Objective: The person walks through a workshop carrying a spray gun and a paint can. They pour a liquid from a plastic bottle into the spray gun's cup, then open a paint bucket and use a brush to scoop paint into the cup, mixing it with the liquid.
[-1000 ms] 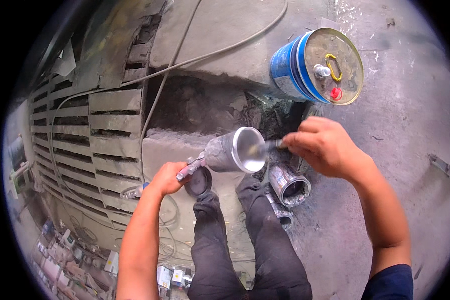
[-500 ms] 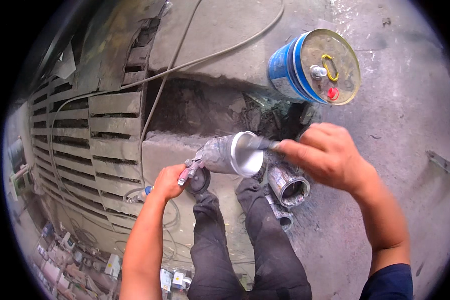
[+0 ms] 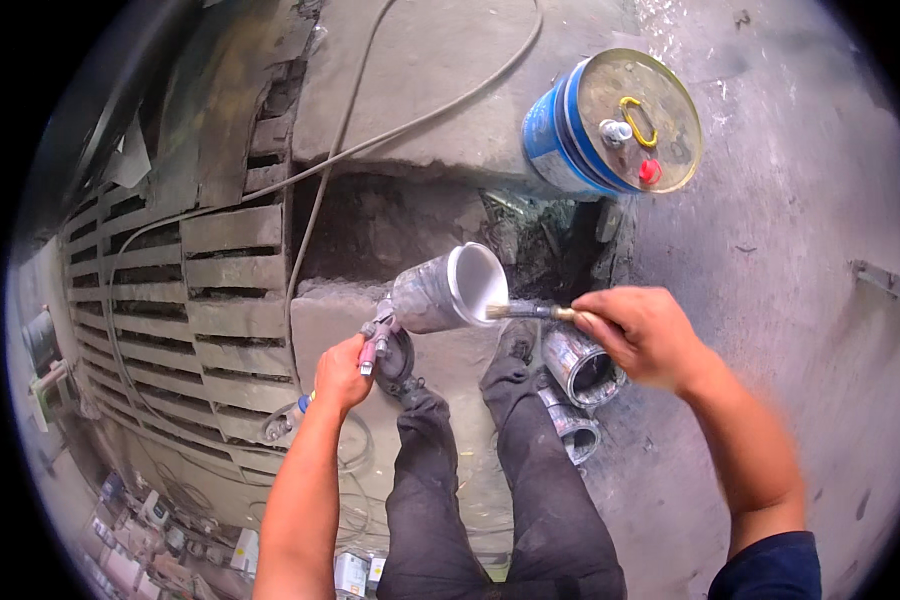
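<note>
My left hand [image 3: 344, 372] is closed around the handle of a spray gun [image 3: 381, 332]. A paint-smeared cup [image 3: 428, 296] with a white interior is attached to the gun. This cup lies tilted, its open mouth facing right and toward me. Between the fingers of my right hand [image 3: 642, 335] is a paintbrush [image 3: 535, 312], held level. The brush's pale bristles are at the lower right of the cup's rim; whether they touch it I cannot tell.
Two paint-stained cans [image 3: 582, 365] stand right of my feet. A blue metal drum [image 3: 560, 130] with a yellow handle and red cap stands farther back. A pit [image 3: 390, 225] opens ahead, slatted grating [image 3: 235, 270] lies left, and a hose [image 3: 410, 127] crosses the floor.
The brush has come out of the cup's mouth to its lower right rim, and my right hand has moved down. The cup has shifted slightly left and up.
</note>
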Tool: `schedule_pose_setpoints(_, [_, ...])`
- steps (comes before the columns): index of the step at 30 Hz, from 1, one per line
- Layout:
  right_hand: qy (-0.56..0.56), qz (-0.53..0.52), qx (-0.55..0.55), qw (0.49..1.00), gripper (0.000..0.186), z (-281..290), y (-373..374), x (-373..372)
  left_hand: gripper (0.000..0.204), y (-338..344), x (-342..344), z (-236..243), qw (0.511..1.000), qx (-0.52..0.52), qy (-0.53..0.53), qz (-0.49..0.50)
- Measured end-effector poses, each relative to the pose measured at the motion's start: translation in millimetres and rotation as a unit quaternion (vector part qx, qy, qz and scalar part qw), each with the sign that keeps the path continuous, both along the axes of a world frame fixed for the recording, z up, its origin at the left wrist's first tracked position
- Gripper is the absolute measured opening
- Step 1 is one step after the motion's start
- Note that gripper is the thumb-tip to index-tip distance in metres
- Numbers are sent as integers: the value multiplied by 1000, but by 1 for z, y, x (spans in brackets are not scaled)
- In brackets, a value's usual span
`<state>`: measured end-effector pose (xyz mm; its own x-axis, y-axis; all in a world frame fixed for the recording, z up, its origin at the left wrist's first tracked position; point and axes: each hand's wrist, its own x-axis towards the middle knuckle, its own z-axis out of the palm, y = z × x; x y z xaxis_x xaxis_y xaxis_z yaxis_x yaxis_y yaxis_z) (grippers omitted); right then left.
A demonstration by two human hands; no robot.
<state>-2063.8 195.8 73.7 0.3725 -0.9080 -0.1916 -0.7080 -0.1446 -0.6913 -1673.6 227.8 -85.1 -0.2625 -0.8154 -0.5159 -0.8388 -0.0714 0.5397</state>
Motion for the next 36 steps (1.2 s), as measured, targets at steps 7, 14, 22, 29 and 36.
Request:
schedule_pose_setpoints(7, [-288, -510, 92, 805, 16, 9, 37, 16, 17, 6, -16, 6, 999, 24, -41, 20])
schedule_pose_setpoints(14, [-144, -531, -114, 827, 19, -15, 75, 32, 20, 18, -58, 10, 996, 69, -49, 24])
schedule_pose_setpoints(22, [-61, -316, -214, 922, 12, -25, 87, 13, 23, 36, -104, 14, 984, 158, -64, 42])
schedule_pose_setpoints(29, [-117, -408, -150, 893, 12, -17, 107, -15, 14, 40, -115, 3, 945, 309, 21, 110])
schedule_pose_setpoints(36, [-205, -580, -15, 789, 8, -34, 137, -59, 9, 18, -143, 34, 893, 429, 61, 125])
